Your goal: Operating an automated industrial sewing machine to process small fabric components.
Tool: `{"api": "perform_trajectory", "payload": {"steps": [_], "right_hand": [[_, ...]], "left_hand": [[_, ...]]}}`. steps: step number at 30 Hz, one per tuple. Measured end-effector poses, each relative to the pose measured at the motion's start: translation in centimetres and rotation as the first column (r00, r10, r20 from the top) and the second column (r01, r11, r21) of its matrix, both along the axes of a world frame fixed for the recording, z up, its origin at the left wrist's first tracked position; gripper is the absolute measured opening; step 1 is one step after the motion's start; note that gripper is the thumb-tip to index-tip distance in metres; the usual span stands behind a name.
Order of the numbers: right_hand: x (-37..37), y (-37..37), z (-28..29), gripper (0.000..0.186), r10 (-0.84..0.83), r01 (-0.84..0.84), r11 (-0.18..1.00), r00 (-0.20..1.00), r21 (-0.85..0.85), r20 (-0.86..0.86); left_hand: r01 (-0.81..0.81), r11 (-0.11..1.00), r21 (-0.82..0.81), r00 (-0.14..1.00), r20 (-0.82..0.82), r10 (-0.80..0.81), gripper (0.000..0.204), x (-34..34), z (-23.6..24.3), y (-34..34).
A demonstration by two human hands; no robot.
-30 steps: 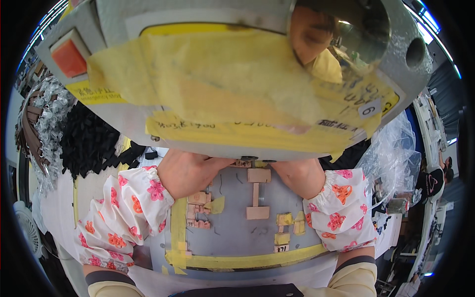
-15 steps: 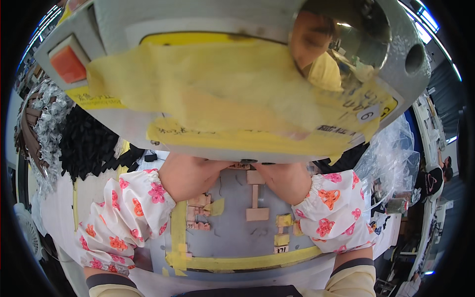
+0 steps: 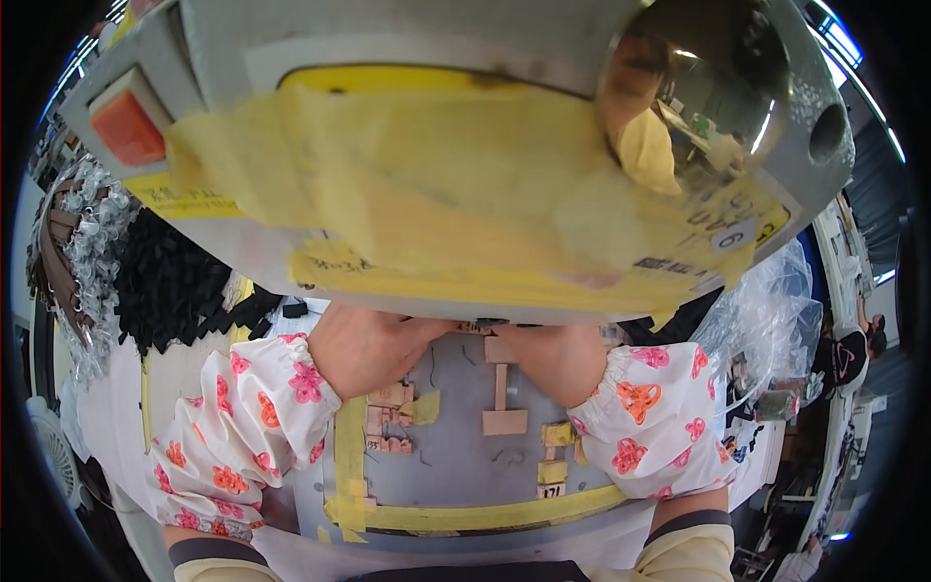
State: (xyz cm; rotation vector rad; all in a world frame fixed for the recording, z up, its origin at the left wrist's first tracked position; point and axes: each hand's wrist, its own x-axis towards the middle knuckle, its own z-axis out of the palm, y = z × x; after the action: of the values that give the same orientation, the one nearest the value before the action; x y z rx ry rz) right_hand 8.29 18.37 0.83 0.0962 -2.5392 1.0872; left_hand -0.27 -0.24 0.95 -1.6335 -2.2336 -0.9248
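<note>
The left hand and right hand sit partly under the grey, yellow-taped machine head, fingers mostly hidden — grip untellable. The pink I-shaped block lies between them on the grey bench — a right-hand brush could dislodge it.

Grey plate, pink-and-orange floral white sleeves

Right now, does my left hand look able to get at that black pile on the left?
Probably yes. The black pile lies to the left of your left hand, and no barrier shows between them. The machine head hides your fingertips, so I can't tell whether that hand is holding something.
</note>
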Motion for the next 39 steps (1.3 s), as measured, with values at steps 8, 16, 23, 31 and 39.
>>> {"api": "perform_trajectory", "payload": {"steps": [8, 16, 23, 31, 39], "right_hand": [[-0.2, 0.5, -0.3, 0.018, 0.115, -0.107, 0.987, 0.992, 0.118, -0.058], [-0.3, 0.9, 0.4, 0.019, 0.189, -0.163, 0.935, 0.981, 0.315, -0.052], [-0.4, 0.8, 1.2, 0.023, 0.149, -0.105, 0.944, 0.981, 0.312, -0.122], [-0.5, 0.9, 1.1, 0.021, 0.127, -0.125, 0.964, 0.992, 0.233, 0.006], [-1.3, 0.4, 1.9, 0.019, 0.213, -0.224, 0.963, 0.973, 0.15, 0.088]], "left_hand": [[-0.082, 0.993, 0.083, 0.944, 0.326, 0.051, 0.015, 0.4, 0.5, 1.0], [-0.098, 0.995, 0.027, 0.96, 0.265, 0.087, 0.018, 0.5, 0.2, 0.7], [-0.153, 0.986, -0.067, 0.986, -0.07, 0.148, 0.024, 0.0, 0.3, -0.1], [-0.11, 0.993, -0.04, 0.991, -0.075, 0.107, 0.026, -0.4, -0.8, -0.4], [-0.162, 0.985, -0.058, 0.984, -0.084, 0.157, 0.026, -0.5, 0.1, -1.4]]}}
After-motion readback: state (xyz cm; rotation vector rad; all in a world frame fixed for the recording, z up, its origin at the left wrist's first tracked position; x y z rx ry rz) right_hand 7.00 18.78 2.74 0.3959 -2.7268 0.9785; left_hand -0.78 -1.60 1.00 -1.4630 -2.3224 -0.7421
